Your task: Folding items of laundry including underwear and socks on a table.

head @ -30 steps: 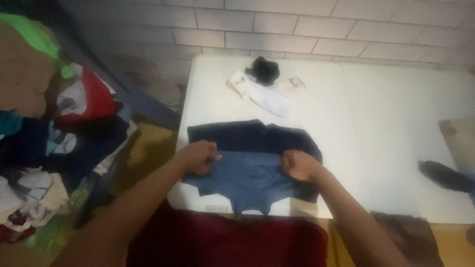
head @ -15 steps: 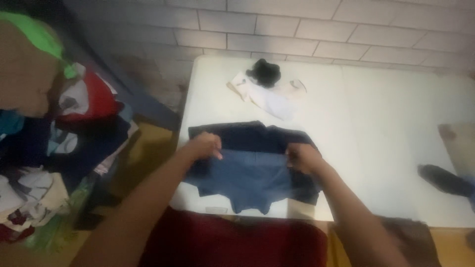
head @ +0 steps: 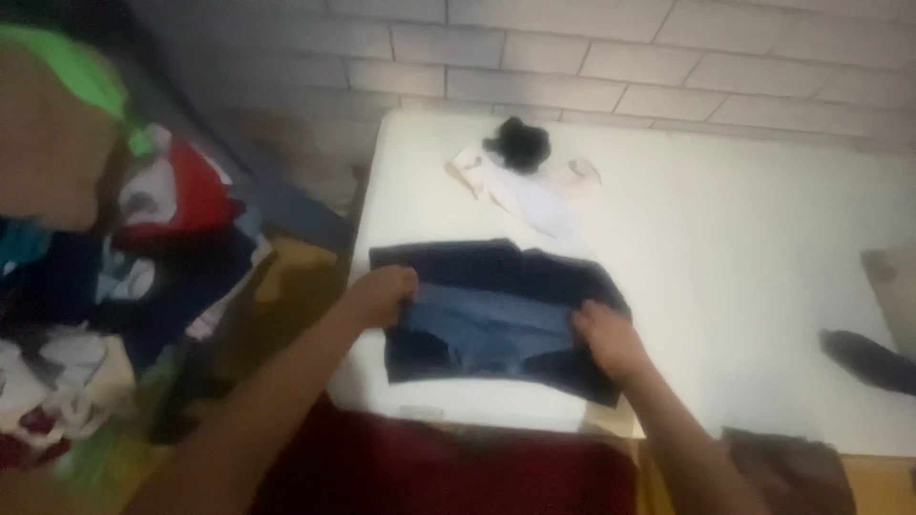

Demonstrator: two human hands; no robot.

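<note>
i see my left hand [head: 382, 296] and right hand [head: 606, 339] both gripping the blue garment [head: 496, 324] on the bench [head: 744, 257]; white cloth [head: 530, 195] and a dark bundle [head: 520, 143] lie beyond, blurred.

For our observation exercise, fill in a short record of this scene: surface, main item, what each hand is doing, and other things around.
Surface: white table against a brick wall
Main item: dark blue garment, lying flat and partly folded
Left hand: gripping the garment's left edge
Right hand: pressing on its right side
On table beyond: white cloth with a black item
To the left: pile of mixed clothes
</note>
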